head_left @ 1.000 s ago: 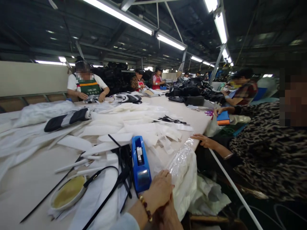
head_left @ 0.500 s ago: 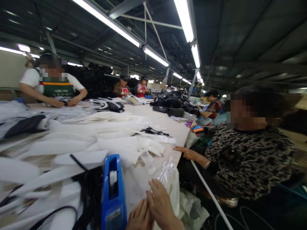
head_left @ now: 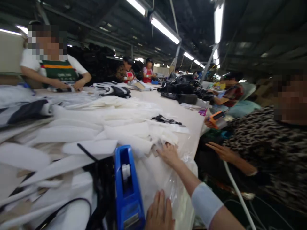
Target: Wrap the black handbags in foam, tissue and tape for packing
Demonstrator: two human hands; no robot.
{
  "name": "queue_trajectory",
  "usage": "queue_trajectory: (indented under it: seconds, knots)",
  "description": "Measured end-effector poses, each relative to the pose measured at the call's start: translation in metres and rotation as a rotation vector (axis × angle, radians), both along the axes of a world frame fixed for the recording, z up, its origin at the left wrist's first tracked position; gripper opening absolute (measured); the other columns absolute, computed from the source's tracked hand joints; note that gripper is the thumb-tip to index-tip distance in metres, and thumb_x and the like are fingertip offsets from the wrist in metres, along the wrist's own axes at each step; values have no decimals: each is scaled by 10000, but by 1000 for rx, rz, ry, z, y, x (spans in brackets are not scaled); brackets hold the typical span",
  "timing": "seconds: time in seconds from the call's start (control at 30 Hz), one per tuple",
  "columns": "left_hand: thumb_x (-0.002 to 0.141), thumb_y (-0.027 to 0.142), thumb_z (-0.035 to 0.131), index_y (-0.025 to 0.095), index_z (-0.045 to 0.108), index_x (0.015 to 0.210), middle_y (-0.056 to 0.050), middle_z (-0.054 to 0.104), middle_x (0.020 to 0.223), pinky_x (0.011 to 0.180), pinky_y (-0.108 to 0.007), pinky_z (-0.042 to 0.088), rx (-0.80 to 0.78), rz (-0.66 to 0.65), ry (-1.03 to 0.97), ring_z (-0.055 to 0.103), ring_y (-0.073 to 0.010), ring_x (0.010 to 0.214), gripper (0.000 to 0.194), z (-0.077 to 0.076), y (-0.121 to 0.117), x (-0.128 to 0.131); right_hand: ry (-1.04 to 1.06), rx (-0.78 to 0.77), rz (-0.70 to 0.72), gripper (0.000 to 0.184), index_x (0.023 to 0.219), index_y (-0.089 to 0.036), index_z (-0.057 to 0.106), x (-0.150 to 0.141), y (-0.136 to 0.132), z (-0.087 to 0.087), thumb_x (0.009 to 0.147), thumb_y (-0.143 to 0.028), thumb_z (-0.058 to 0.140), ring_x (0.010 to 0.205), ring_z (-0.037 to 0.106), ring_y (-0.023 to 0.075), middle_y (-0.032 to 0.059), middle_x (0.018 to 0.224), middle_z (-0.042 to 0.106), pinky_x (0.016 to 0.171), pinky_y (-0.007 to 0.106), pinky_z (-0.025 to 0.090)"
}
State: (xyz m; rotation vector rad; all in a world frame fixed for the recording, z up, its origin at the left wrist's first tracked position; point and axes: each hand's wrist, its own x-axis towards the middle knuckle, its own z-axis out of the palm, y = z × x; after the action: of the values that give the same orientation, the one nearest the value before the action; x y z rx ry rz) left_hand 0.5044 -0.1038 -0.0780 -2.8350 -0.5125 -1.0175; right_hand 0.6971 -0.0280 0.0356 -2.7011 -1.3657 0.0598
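Note:
My left hand (head_left: 160, 210) lies flat on a clear plastic bag (head_left: 176, 191) at the table's near edge, fingers stretched out. Farther forward, my right hand (head_left: 169, 155) reaches over the same plastic, beside the white pieces. Its fingers look apart, though blur hides their tips. A light blue cuff (head_left: 206, 201) covers part of my right forearm. Just left of my left hand stands a blue tape dispenser (head_left: 129, 195) with a white roll core in it.
White sheet-like pieces (head_left: 72, 134) cover much of the table (head_left: 165, 105). Black straps (head_left: 166, 120) lie among them. Black goods (head_left: 179, 89) are heaped farther back. At the right, a co-worker's hand (head_left: 225, 153) is near a white pole (head_left: 240, 195). Other people work around the table.
My right hand has left my left hand's side and moved forward over the plastic. The co-worker at the right now holds an orange object higher up. The view has shifted.

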Motion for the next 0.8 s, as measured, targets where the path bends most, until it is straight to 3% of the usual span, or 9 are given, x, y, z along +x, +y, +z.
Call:
queue_trajectory:
  seconds: [0.1,0.2,0.27,0.33,0.43,0.53,0.6,0.7,0.8]
  knots:
    - [829,503,497,170,522,1229,-175,600,1205,707,-374,550,-91,-10,26,596,-304,1076,522,1,-1,-2,56,-48,56,413,1167,-148,554,26,26,6,887,-448,509,1160,499,248,117,1250,551,986,486,363]
    - [812,571,479,120,439,1301,-219,577,1218,710,-398,556,-180,9,15,579,-337,1092,667,3,-7,0,88,-92,117,318,1057,-133,618,35,20,18,848,-370,584,1038,581,228,101,1108,636,916,414,436]
    - [813,586,453,102,427,1302,-234,573,1217,732,-425,555,-252,57,-33,569,-357,1099,688,3,-16,6,57,-72,127,277,1044,-107,636,24,-7,23,861,-296,549,1067,571,245,139,1111,637,940,378,420]
    - [840,515,435,93,408,1308,-234,542,1258,796,-466,538,-351,161,-79,526,-369,1151,631,4,-24,14,14,-22,127,346,1171,-85,575,2,-45,17,905,-266,450,1194,485,249,173,1269,545,1018,372,354]
    - [853,239,382,52,323,1348,-230,419,1375,957,-510,448,-548,309,-15,393,-348,1278,533,17,-24,23,38,15,228,335,1184,-165,587,-37,-100,-7,904,-241,419,1231,460,182,86,1315,534,1046,309,342]
    - [801,63,295,-43,255,1340,-279,332,1409,1046,-501,366,-772,416,144,332,-319,1319,551,42,-6,28,-44,141,429,361,1222,-180,563,-60,-126,-29,915,-262,392,1276,408,226,79,1332,519,1072,430,308]
    - [792,56,280,-80,210,1329,-310,319,1401,1049,-501,363,-842,448,192,331,-319,1318,558,59,10,31,-96,139,413,368,1243,-178,543,-60,-124,-34,926,-260,375,1279,402,225,81,1338,512,1075,443,295]
    - [822,90,273,-71,172,1333,-338,375,1350,987,-534,416,-793,451,277,397,-340,1274,545,80,28,41,-140,93,278,373,1250,-136,529,-45,-104,-29,920,-258,407,1273,408,246,124,1342,501,1061,446,304]
    - [825,52,252,-51,241,1320,-343,476,1255,898,-584,459,-662,308,360,486,-363,1192,506,100,33,46,-142,114,230,391,1244,-91,522,-32,-84,-19,902,-266,447,1247,426,305,182,1332,494,1019,506,328]
